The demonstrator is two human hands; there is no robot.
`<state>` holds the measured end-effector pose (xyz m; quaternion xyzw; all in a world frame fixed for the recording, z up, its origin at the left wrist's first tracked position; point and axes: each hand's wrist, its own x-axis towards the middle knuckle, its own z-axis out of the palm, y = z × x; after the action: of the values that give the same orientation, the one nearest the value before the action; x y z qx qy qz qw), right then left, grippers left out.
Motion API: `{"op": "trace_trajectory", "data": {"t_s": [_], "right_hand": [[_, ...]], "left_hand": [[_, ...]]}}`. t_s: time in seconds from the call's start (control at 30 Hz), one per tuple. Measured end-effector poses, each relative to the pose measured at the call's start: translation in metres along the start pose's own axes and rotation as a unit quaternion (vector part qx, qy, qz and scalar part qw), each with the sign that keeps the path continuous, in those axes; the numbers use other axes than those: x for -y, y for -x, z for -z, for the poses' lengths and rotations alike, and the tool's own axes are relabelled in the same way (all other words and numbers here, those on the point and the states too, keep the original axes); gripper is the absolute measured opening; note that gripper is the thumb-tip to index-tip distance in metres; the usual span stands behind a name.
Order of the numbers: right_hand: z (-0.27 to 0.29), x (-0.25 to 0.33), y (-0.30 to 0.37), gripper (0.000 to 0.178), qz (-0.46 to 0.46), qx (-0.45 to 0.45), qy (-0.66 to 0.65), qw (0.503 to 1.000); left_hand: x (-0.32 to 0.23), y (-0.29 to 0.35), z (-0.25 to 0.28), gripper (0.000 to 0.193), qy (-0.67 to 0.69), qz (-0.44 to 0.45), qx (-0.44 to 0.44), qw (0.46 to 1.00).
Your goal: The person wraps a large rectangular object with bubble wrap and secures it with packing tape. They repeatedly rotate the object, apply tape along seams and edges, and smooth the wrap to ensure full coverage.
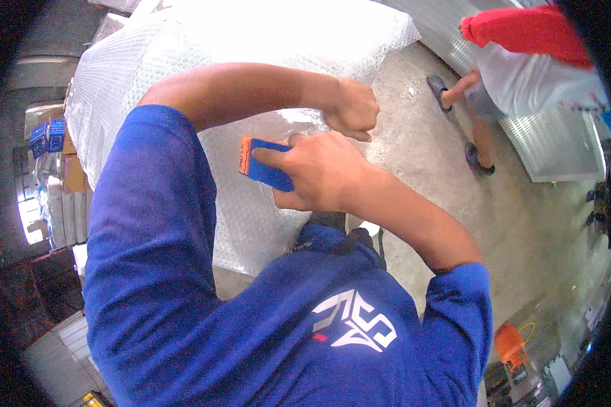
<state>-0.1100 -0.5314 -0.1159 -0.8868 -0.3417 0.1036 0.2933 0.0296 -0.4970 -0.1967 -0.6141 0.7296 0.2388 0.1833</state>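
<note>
My right hand (329,169) is wrapped round a flat, blue block-shaped tool with an orange end (270,163); its exact kind does not show. The index finger lies along its blue face, and the orange end points left. Just beyond, my left hand (353,108) is closed, with its arm reaching across in front of me. What its curled fingers hold, if anything, is hidden. Under both hands spreads clear bubble wrap (241,224), draped over a large bulky form. A shiny patch of clear film (302,119) lies between the hands.
At the upper right stands a person in a red top (529,30) and dark sandals, beside more bubble-wrapped sheeting (557,152). Grey concrete floor (414,183) lies between us. An orange object (511,346) stands at lower right. Blue boxes (47,138) are at the far left.
</note>
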Motion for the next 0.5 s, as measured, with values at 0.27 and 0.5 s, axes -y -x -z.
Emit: {"op": "trace_trajectory", "data": {"t_s": [0.27, 0.5], "right_hand": [[0.002, -0.012, 0.017, 0.060, -0.002, 0.010, -0.030, 0.999], [-0.020, -0.042, 0.075, 0.061, -0.053, -0.019, -0.045, 0.997]], "left_hand": [[0.000, 0.001, 0.004, 0.054, 0.000, -0.003, 0.001, 1.000], [-0.005, 0.004, 0.009, 0.046, 0.016, 0.025, 0.010, 0.999]]}}
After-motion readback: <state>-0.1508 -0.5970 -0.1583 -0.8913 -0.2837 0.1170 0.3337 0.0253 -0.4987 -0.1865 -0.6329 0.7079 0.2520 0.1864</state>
